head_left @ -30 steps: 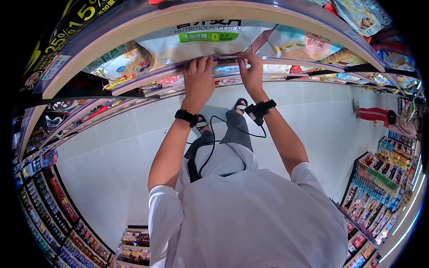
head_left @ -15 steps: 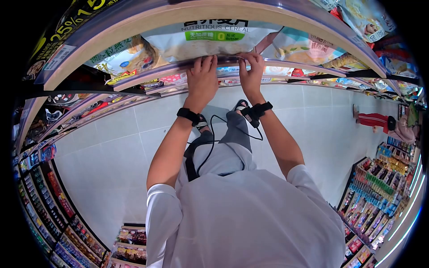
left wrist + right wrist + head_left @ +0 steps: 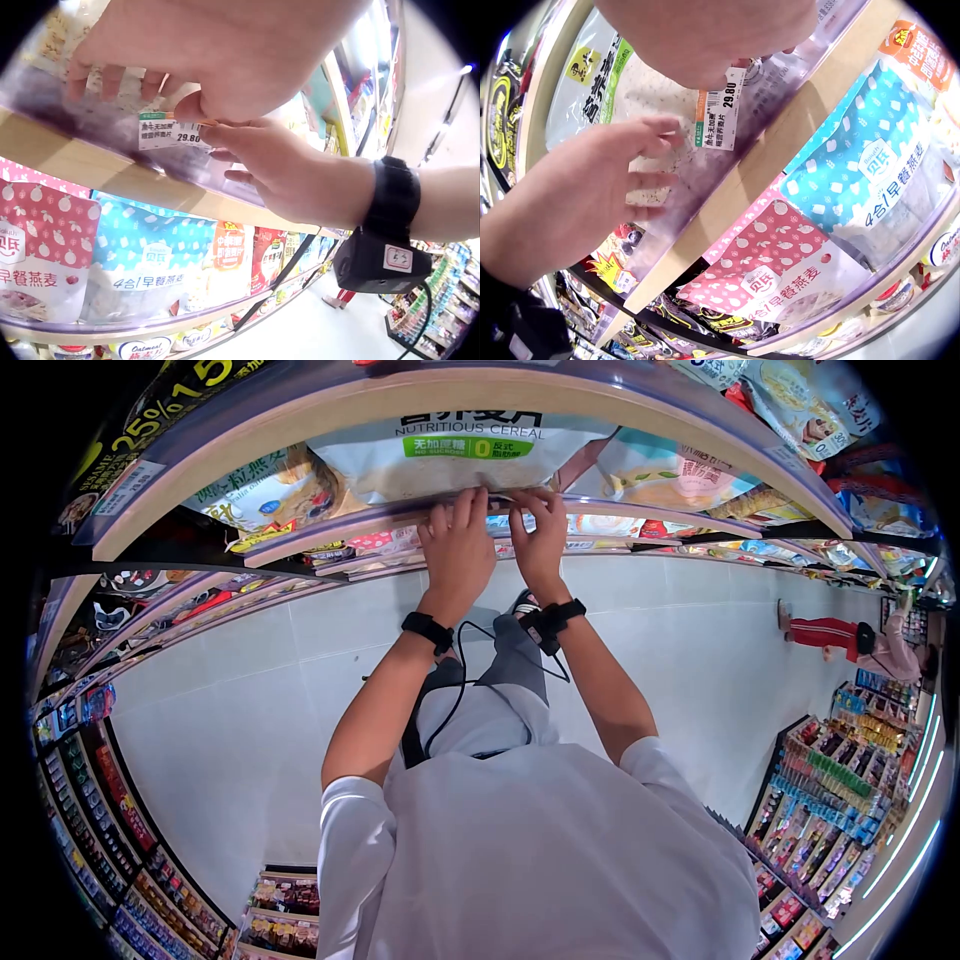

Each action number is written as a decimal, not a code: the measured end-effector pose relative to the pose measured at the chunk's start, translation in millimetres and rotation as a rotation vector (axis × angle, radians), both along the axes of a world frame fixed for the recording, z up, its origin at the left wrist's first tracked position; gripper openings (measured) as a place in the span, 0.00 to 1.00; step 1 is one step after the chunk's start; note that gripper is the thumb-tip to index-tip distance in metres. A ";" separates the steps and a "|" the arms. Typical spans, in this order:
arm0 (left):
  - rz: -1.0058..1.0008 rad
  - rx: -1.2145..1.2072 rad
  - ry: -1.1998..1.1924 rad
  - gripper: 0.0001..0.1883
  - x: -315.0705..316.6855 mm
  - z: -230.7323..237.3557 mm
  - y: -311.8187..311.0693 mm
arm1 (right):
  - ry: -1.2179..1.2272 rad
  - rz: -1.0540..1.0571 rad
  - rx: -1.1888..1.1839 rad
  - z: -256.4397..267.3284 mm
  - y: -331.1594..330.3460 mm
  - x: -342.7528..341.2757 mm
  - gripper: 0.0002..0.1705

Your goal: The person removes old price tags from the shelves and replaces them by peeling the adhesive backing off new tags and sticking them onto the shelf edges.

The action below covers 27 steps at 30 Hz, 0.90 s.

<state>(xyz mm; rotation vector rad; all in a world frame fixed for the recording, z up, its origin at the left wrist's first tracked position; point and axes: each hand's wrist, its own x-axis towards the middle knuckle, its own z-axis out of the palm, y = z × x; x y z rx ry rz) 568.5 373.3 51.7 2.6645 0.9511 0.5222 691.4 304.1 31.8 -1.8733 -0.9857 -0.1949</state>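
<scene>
Pale floor tiles [image 3: 250, 730] lie well below the price label [image 3: 176, 136], and what a snug spot that label has: at the shelf front, against the clear plastic rail [image 3: 82, 116], cereal bag [image 3: 470, 465] just behind it. Right hand [image 3: 540, 550] on it, finger and thumb seemingly pinching one end! Left hand [image 3: 460, 560] just beside the label, fingers spread and loosely bent, holding nothing that shows. Feather-light, I'd judge: thin, flat, rectangular, printed paper or card, bendy enough to crease, smooth enough to slip, so its edges look the best hold. Behind the label the bag bulges, glossy film over what should be loose, shifting flakes, soft and easily dented. Just below the label runs a stiff, wood-grained shelf edge [image 3: 75, 154]; lower again, a pink pouch [image 3: 49, 225] and a blue pouch [image 3: 146, 251], smooth-skinned, plump towards their bases.
</scene>
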 end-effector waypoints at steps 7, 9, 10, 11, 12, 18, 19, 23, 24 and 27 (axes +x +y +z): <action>-0.094 0.035 0.012 0.34 2.8 -2.8 2.8 | -0.090 0.032 -0.100 -2.6 -17.8 -7.1 0.27; -0.096 0.020 0.019 0.34 5.1 -5.7 1.6 | -0.122 0.020 -0.154 -6.8 -20.3 -4.1 0.28; -0.096 0.018 0.019 0.34 8.1 -6.1 2.7 | -0.141 0.014 -0.177 -7.6 -19.7 -1.4 0.28; -0.103 0.002 0.010 0.33 10.1 -7.0 2.2 | -0.141 0.019 -0.195 -10.0 -20.7 1.1 0.29; -0.111 0.005 0.014 0.33 11.2 -7.7 1.9 | -0.154 0.004 -0.221 -12.5 -22.0 1.7 0.29; -0.085 0.005 0.040 0.33 14.9 -8.9 -0.2 | -0.233 -0.021 -0.322 -7.2 -17.5 -4.7 0.32; -0.098 0.016 0.051 0.33 10.5 -8.1 -2.4 | -0.227 -0.050 -0.349 -6.8 -17.8 -11.3 0.33; -0.105 0.012 0.020 0.35 8.5 -6.7 1.3 | -0.236 -0.009 -0.439 8.3 -19.2 -9.9 0.33; -0.111 0.020 0.015 0.35 7.7 -8.0 0.6 | -0.244 0.020 -0.459 9.8 -22.1 -11.4 0.34; -0.105 0.009 0.014 0.37 7.3 -13.1 -2.5 | -0.272 0.010 -0.502 8.9 -21.0 -14.8 0.36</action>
